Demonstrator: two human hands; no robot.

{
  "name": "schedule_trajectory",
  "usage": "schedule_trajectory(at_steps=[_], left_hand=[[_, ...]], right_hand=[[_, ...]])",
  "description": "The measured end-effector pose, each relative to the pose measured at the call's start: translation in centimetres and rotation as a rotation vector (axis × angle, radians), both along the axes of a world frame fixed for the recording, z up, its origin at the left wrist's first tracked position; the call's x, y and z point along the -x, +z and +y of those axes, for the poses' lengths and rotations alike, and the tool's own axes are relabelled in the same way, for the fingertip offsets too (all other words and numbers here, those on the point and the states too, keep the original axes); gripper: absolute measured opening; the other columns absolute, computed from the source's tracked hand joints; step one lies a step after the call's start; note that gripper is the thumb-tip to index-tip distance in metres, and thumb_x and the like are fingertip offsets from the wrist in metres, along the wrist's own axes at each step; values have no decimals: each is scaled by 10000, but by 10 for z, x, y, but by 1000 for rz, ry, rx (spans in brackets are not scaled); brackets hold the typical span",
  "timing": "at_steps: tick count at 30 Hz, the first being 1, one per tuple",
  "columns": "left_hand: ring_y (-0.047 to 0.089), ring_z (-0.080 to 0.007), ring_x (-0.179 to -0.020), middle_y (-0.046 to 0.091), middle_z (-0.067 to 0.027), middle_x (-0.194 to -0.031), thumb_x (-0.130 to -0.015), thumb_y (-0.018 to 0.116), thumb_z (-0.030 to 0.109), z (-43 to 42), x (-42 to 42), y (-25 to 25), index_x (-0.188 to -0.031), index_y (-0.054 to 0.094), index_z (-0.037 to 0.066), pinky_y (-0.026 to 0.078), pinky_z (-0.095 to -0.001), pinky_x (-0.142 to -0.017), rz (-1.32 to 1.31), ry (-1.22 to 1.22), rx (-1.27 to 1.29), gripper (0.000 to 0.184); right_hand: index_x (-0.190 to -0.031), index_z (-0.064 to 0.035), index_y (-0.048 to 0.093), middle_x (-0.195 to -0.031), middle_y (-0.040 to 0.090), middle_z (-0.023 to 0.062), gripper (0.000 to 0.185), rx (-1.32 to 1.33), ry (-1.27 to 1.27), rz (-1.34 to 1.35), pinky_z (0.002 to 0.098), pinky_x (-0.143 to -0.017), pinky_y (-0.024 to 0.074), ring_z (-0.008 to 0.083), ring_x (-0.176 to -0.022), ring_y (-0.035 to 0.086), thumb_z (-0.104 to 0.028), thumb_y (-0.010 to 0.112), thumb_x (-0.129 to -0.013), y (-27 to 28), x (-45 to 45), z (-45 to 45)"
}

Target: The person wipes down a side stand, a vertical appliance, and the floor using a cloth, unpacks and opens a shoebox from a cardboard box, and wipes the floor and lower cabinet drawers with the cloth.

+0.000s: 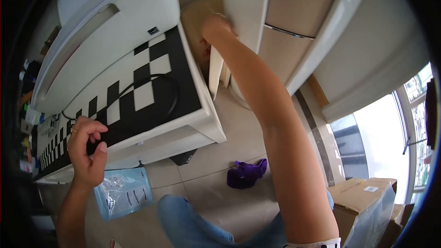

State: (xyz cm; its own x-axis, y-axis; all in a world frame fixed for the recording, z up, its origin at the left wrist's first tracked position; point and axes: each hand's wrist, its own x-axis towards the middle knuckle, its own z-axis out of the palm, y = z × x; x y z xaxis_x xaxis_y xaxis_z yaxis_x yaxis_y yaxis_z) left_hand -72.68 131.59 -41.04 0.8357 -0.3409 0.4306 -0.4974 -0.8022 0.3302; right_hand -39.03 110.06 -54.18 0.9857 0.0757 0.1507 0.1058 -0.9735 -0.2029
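My right hand [217, 28] reaches into the narrow gap between the white table and a tall fridge-like appliance. Its fingers curl downward and are partly hidden; what they grip, if anything, I cannot make out. Around it is a tan surface [190, 14], and a cream upright panel [215, 71] stands just below the hand. My left hand [88, 151] hovers at the table's front edge, fingers loosely bent and thumb apart, holding nothing. Near it, a black cable [176, 98] loops over the black-and-white checkered tabletop [143, 97].
A white printer-like machine [110, 41] stands on the table. On the tiled floor lie a light-blue plastic packet [123, 193] and a purple cloth [247, 173]. Cardboard boxes [360, 195] stand at lower right, below a window. The tall appliance [289, 14] borders the gap on the right.
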Motion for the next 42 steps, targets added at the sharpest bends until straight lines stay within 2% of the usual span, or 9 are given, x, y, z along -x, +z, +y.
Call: schedule_trajectory(at_steps=[8, 10, 18, 23, 26, 29, 32, 34, 42], left_hand=[[394, -146, -595, 446, -84, -714, -628, 495, 68, 2, -2, 1, -831, 515, -4, 319, -239, -524, -38, -20, -49, 216], [398, -149, -591, 454, -92, -717, -622, 496, 55, 2, -3, 1, -833, 518, -8, 317, -237, -520, -59, -46, -48, 221], [473, -210, -589, 473, -83, -685, -600, 532, 31, 6, -8, -7, -816, 527, 36, 390, -281, -534, -162, -65, 14, 216], [492, -180, -662, 526, -74, -775, -638, 524, -36, 17, -1, -15, -825, 549, 11, 408, -259, -586, -317, -223, 140, 194], [501, -211, -679, 531, -91, -781, -643, 545, -31, 52, 54, -20, -826, 555, 1, 421, -282, -611, -622, -138, 5, 187], [527, -288, -817, 553, -130, -860, -643, 641, 103, 144, 132, -80, -874, 568, 31, 421, -380, -713, -361, 605, -42, 252], [537, -305, -812, 564, -157, -859, -754, 588, 264, 236, 217, -156, -887, 562, 4, 426, -365, -695, 273, 1177, -635, 293], [551, -302, -737, 572, -154, -779, -792, 544, 293, 253, 235, -163, -809, 572, 24, 426, -383, -644, 812, 1125, -100, 271], [505, -323, -649, 524, -130, -636, -717, 580, 141, 188, 205, -134, -635, 508, 35, 398, -396, -590, 422, 652, -223, 153]], right_hand=[[-1079, -30, 527, -1077, 563, 113, 349, -209, 41, 92, 334, -818, 451, 274, -999, 540, -167, 542, -758, 25, 3, 16], [-1099, -36, 505, -1048, 578, 106, 336, -126, -1, -272, 314, -810, 444, 237, -990, 546, -156, 526, -787, -4, -30, 24], [-1106, -68, 524, -1076, 552, 163, 326, -426, 532, -544, 378, -793, 441, 280, -998, 531, -190, 459, -811, -39, -89, -9], [-1080, -105, 537, -968, 563, 17, 326, -984, 255, -31, 273, -665, 423, 109, -851, 541, -296, 519, -816, 41, 92, -52], [-1055, -63, 530, -901, 564, 30, 279, -729, 279, -146, 206, -584, 407, 96, -747, 543, -250, 490, -852, 63, 194, -78], [-944, -33, 528, -764, 503, 7, 145, -785, 291, 141, 203, -553, 386, 67, -657, 463, -123, 488, -837, 50, 280, -116], [-873, -34, 526, -812, 502, 20, 144, -778, 387, 349, 203, -585, 407, 83, -724, 489, 57, 482, -770, 53, 347, -119], [-840, -32, 529, -841, 505, 41, 178, -678, 502, 306, 208, -616, 424, 107, -783, 513, 101, 500, -727, 63, 379, -101], [-850, -22, 557, -864, 558, 86, 139, -510, 657, 414, 264, -578, 460, 184, -722, 573, 46, 542, -730, 72, 416, -81]])
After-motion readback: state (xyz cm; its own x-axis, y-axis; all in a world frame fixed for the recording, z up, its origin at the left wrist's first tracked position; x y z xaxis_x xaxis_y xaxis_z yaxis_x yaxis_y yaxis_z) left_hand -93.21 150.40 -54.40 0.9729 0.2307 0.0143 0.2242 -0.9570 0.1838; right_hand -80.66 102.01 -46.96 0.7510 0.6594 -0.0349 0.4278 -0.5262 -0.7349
